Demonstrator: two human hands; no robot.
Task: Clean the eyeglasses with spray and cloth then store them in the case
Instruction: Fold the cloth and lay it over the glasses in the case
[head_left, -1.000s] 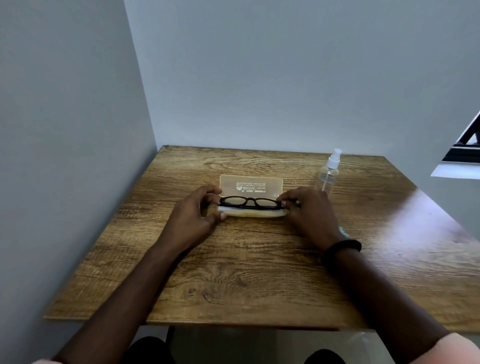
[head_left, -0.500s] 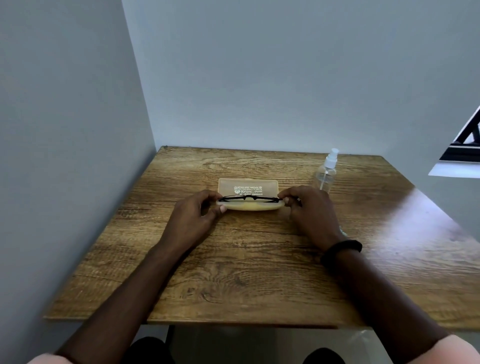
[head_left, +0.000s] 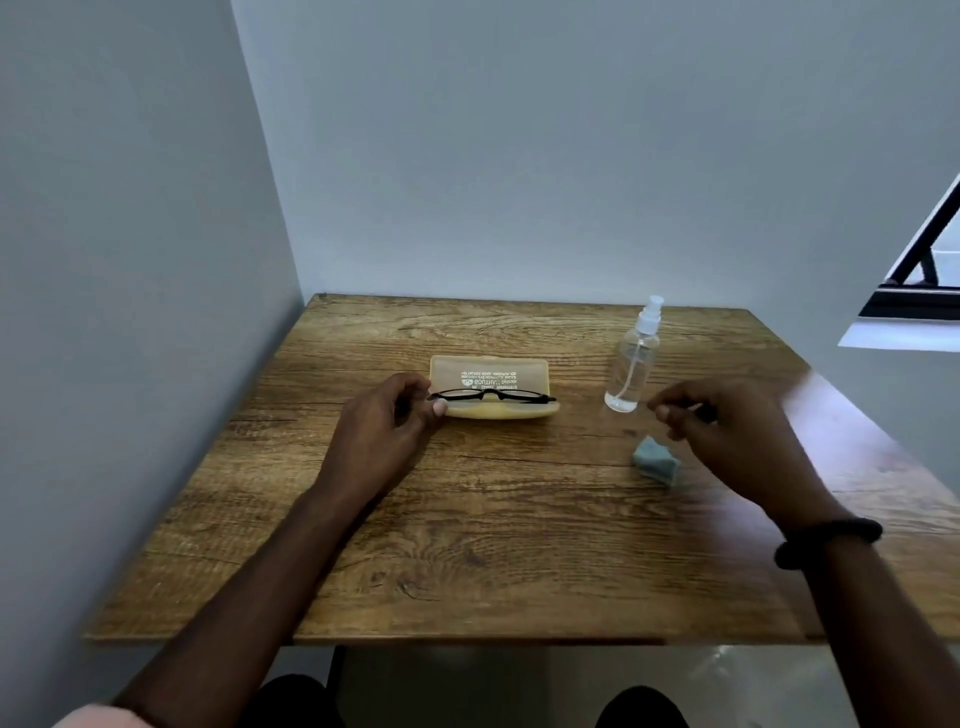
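The eyeglasses (head_left: 491, 396) lie across the open case (head_left: 488, 371) near the table's (head_left: 493, 519) far edge. My left hand (head_left: 379, 431) pinches one end, so they could twist loose. My right hand (head_left: 727, 431), loosely curled and empty, might knock the spray bottle (head_left: 631, 371).

I count one wooden table (head_left: 467, 545) in the corner. On it there is one pair of eyeglasses (head_left: 491, 396), one yellow case (head_left: 498, 413), one clear spray bottle (head_left: 631, 364) at the far right, and one small blue cloth (head_left: 655, 460) nearer than the bottle. Two hands reach in, the left hand (head_left: 384, 431) and the right hand (head_left: 727, 431), with one dark wristband (head_left: 826, 540) on the right wrist.
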